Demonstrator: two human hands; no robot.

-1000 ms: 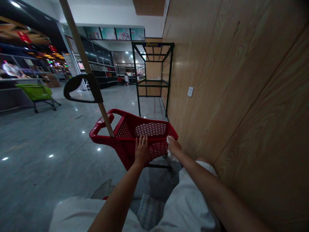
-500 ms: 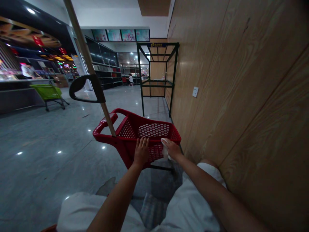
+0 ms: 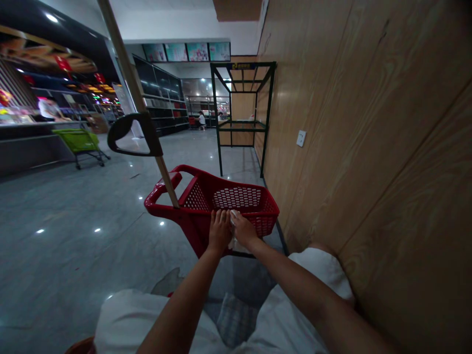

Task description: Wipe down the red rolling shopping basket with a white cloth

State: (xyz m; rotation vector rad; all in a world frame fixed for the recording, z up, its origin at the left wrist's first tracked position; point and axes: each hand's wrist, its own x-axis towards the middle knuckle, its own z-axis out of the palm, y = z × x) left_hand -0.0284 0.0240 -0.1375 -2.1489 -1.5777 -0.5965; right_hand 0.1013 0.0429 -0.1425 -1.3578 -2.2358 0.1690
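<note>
A red plastic shopping cart with perforated basket walls stands in front of me. My left hand grips its near rim, fingers hooked over the top edge. Right beside it, my right hand presses a white cloth against the same rim. Part of the cloth hangs down below the fingers; the rest is hidden in the hand. A long pole slants up from near the cart's handle end, with a dark looped handle around it.
Wood-panelled wall runs close along the right, with a socket. A dark metal frame stands beyond the cart. At left are a green cart, a counter and a person. A checked cloth lies between my knees.
My right hand has slid left along the rim with the white cloth, closing up to my left hand. The left hand keeps its place on the rim. The view has shifted slightly.
</note>
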